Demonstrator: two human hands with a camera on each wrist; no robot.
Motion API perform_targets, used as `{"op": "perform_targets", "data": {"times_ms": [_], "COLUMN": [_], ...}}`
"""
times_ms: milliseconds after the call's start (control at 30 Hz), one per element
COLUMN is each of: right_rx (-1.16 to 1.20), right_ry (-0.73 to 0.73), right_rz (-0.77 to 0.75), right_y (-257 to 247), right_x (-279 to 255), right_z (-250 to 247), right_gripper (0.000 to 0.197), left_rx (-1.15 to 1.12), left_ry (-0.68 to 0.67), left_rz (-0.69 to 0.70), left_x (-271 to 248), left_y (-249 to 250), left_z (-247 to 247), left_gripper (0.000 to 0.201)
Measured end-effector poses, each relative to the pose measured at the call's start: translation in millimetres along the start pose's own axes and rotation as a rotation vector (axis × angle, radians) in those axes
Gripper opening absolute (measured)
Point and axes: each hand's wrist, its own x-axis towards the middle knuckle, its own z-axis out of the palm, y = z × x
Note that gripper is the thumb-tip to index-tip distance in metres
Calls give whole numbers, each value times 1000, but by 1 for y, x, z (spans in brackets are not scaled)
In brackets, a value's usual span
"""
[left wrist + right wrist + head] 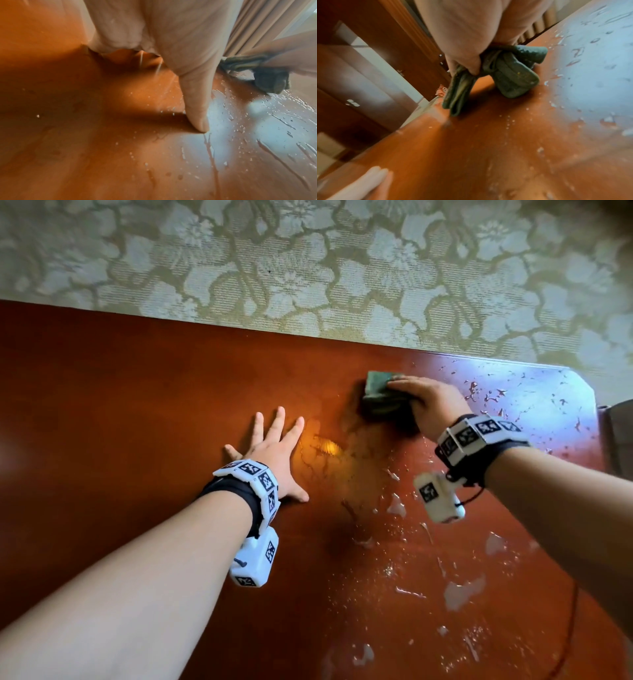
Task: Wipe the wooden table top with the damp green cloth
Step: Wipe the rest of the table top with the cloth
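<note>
Gripping the bunched green cloth [381,396], the right hand [433,405] pressed it down on the wooden bench [120,392] near the far edge, toward the right end. Its fingers were curled over the top of the cloth, and in the right wrist view the thumb [467,63] pinched a fold while two wads of the cloth [513,75] hung down and touched the wood.

The left hand [274,455] lay flat on the bench to the left of the cloth, apart from it, with its fingers straight and spread and nothing in its hold. In the left wrist view its thumb [197,108] pointed down with the tip on the wood, and the cloth [267,79] showed beyond it under the other hand.

Water droplets and streaks [462,594] covered the right part of the bench, from the near side up past the right hand to the corner, where a pale blue glare [534,392] lay on the wet surface. A small bright orange reflection [325,445] sat between the two hands. The left part of the bench looked dry and dark red-brown.

Both wrists wore white bands with black square markers [255,474], each with a small white camera box [255,563] hanging below. Beyond the far edge lay a carpet with a pale floral pattern [308,268].
</note>
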Motion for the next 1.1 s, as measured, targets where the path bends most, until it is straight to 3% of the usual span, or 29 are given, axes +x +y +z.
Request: {"op": "perform_targets", "data": {"times_ms": [133, 233, 400, 600, 700, 767, 833, 967, 1033, 1100], "right_rx": [-104, -126, -135, -2, 111, 154, 204, 155, 173, 229], "right_ry": [-255, -262, -318, -315, -321, -278, -131, 138, 199, 165], "right_rz": [245, 274, 112, -264, -289, -208, -63, 236, 404, 564], "right_y": [7, -9, -36, -46, -41, -39, -36, -24, -15, -10], "right_x": [5, -21, -80, -140, -137, -120, -92, -23, 5, 26], "right_z": [21, 38, 53, 61, 46, 32, 19, 11, 12, 15], "right_gripper": [64, 71, 64, 55, 50, 51, 48, 40, 42, 45], "left_rx": [-5, -5, -6, -13, -9, -10, -12, -58, -84, -89], "left_ry": [5, 4, -3, 3, 11, 18, 25, 45, 41, 33], "left_rz": [-12, -13, -19, -12, -5, 5, 16, -72, -119, -114], "left_x": [-1, -1, -4, -8, -13, -15, -16, -16, -16, -16], "left_y": [1, 2, 4, 5, 2, 0, -2, -17, -25, -27], "left_z": [0, 0, -1, 3, 9, 13, 14, 14, 14, 13], "left_gripper": [139, 138, 138, 127, 118, 112, 110, 122, 127, 128]}}
